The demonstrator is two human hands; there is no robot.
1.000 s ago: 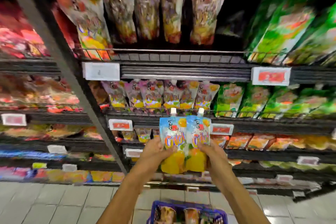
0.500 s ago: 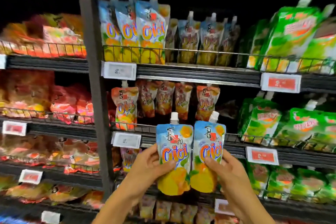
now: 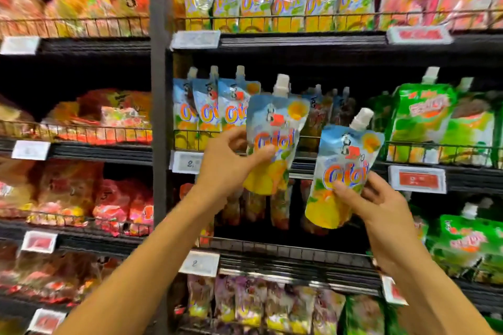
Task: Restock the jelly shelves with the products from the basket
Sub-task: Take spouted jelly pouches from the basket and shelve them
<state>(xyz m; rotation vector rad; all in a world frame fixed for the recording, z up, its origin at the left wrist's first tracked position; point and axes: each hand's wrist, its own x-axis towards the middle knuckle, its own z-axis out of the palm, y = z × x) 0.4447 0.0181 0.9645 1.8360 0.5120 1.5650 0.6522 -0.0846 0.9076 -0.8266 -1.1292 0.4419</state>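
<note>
Black metal shelving [image 3: 299,43] fills the wall, tier on tier, each with a thin wire rail along the front, and a grey upright post [image 3: 158,90] splits it. Left of the post lie soft, crinkly red and orange bags [image 3: 119,119], blurred. On the right stand glossy green spouted pouches [image 3: 424,117]. On the middle tier, just right of the post, sits a row of blue-and-yellow jelly pouches [image 3: 206,111], upright behind the rail, white caps up.

Both bare arms are raised in front of that tier. The left hand [image 3: 228,163] has its grip clamped on a mango jelly pouch [image 3: 275,122], thumb across the front and fingers behind, holding it tilted just beside the shelved row. The right hand [image 3: 381,207] has its grip clamped on a second mango jelly pouch [image 3: 343,166], pinched at the rounded yellow base, lower and leaning right, apart from the first.

Each held pouch is shiny film, flat-sided, with a white screw cap at one corner. A white price tag [image 3: 196,39] and a red one [image 3: 417,178] clip to the shelf edges.
</note>
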